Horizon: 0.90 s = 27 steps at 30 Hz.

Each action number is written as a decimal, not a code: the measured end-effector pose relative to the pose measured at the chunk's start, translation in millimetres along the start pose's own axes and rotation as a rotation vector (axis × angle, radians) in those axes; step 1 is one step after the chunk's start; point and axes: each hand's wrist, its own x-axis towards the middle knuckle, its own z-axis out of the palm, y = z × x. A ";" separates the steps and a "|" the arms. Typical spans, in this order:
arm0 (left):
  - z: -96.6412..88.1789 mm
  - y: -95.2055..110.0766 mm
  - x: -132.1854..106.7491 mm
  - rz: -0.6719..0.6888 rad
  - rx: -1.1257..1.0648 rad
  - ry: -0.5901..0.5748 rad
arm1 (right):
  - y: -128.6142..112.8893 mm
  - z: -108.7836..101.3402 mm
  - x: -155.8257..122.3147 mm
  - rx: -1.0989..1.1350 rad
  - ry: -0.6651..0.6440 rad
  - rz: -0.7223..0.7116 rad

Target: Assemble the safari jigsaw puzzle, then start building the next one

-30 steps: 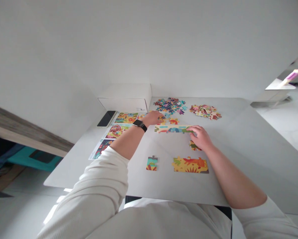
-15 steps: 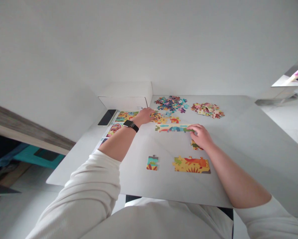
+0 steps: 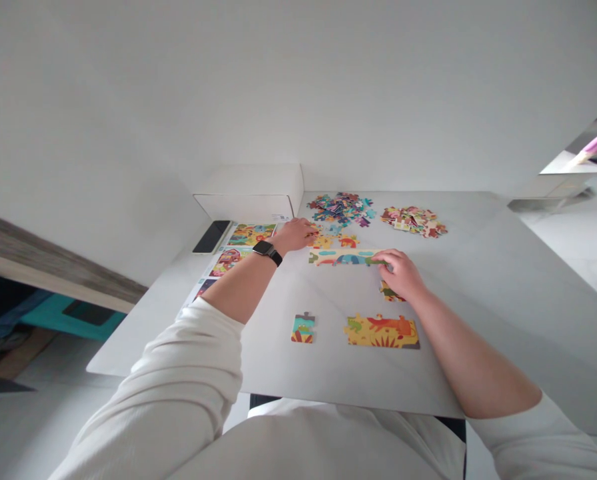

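Observation:
My left hand (image 3: 295, 235), a dark watch on its wrist, reaches into the small loose puzzle pieces (image 3: 336, 240) near the picture cards; its fingers are curled over a piece, too small to name. My right hand (image 3: 399, 272) rests with bent fingers on the right end of a long joined strip of puzzle (image 3: 342, 257). Under its heel lies a small green piece (image 3: 387, 293). Closer to me sit a joined orange and yellow section (image 3: 382, 331) and a small teal and red piece (image 3: 303, 328).
Two heaps of loose pieces lie at the far side: a blue one (image 3: 341, 207) and a pink one (image 3: 414, 221). A white box (image 3: 251, 189), a black phone (image 3: 211, 237) and picture cards (image 3: 232, 257) stand at the far left of the grey table (image 3: 478, 313).
My left hand drew back to the left from the loose pieces, then shifted slightly right again. The right hand stayed on the strip.

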 end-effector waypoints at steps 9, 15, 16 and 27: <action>5.3 -24.9 -12.4 0.055 -0.076 0.116 | -0.3 0.5 0.2 0.006 0.011 -0.001; 8.2 -42.3 -34.4 0.059 -0.102 0.101 | 3.8 2.0 -0.6 0.011 0.018 -0.001; 8.1 -44.0 -37.9 0.058 -0.109 0.095 | 4.1 2.3 -0.8 0.012 0.021 0.001; 4.1 -47.6 -51.8 -0.049 -0.115 0.081 | 0.5 0.0 -0.5 0.036 0.010 0.038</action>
